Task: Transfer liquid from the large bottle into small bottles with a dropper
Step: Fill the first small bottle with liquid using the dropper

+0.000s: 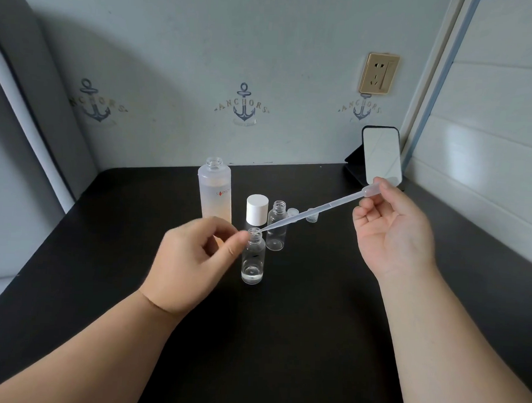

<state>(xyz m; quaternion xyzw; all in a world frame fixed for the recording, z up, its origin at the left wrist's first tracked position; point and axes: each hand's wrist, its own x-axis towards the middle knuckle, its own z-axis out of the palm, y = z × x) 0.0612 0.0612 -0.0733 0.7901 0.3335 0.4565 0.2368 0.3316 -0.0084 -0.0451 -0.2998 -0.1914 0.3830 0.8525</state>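
Right hand (391, 234) pinches the dropper (313, 210) bulb, tip at the near small bottle (253, 257) steadied by the left hand's (195, 256) fingertips, holding only a shallow pool; the far small bottle (276, 225) looks empty.

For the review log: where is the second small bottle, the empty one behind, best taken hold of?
Grip the empty small bottle round its straight body, coming from the right. It stands upright and open; the white cap crowds its left, and the dropper crosses above its neck.
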